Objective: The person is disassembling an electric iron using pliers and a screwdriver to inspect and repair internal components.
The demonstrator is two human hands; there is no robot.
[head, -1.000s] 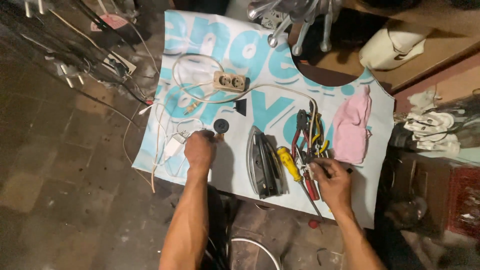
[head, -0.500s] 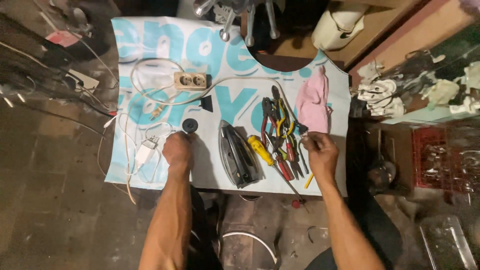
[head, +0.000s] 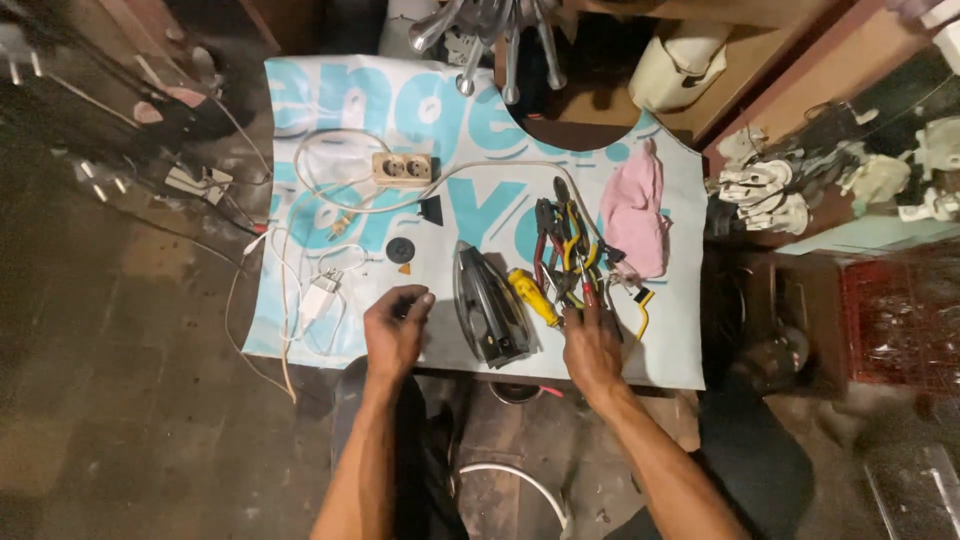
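While your left hand point(head: 393, 335) curls on the sheet point(head: 470, 150), grip unclear, your right hand point(head: 592, 345) spreads over the pliers point(head: 560, 250), beside 1 iron point(head: 490, 305).

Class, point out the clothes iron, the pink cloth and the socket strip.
clothes iron point(head: 490, 305), head view, soleplate middle.
pink cloth point(head: 634, 212), head view, centre fold.
socket strip point(head: 403, 169), head view, between its two sockets.

On the surface point(head: 660, 360), covered by a white and blue printed sheet, the left hand point(head: 393, 335) rests curled just left of a clothes iron point(head: 490, 308), while the right hand point(head: 592, 345) reaches into a pile of pliers point(head: 562, 245) beside a yellow-handled screwdriver point(head: 532, 296); a pink cloth point(head: 634, 215) lies right of them, a socket strip point(head: 405, 169) farther up
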